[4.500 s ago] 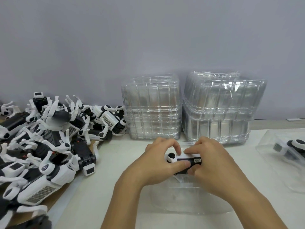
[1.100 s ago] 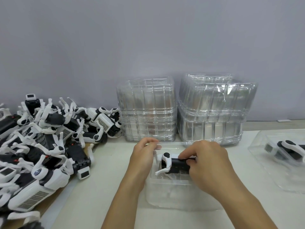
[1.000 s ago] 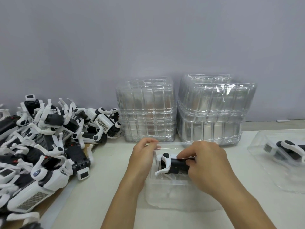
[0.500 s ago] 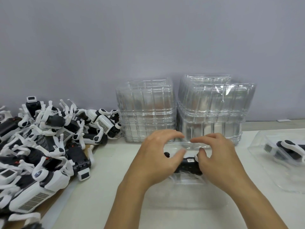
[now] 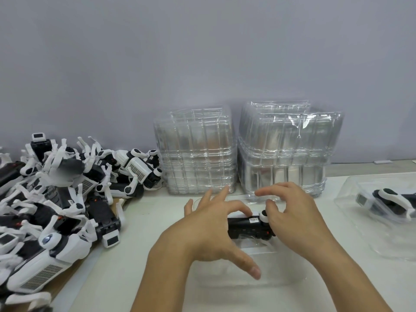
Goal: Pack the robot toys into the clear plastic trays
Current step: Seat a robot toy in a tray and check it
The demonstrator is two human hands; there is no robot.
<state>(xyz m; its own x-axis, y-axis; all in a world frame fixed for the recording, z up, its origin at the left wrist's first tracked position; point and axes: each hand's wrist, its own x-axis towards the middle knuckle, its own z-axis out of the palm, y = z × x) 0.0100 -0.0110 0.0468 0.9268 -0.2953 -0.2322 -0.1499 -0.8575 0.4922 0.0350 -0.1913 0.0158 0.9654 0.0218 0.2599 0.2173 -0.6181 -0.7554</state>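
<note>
Seating the robot toy [image 5: 247,226] in the clear tray [image 5: 227,275] on the bench, our left hand [image 5: 216,230] and right hand [image 5: 292,217], fingers spread, should press evenly at both ends.

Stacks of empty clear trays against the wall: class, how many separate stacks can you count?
2. The left stack stands beside the toy pile; the right stack stands just beyond the hands. How many trays each holds cannot be told.
</note>
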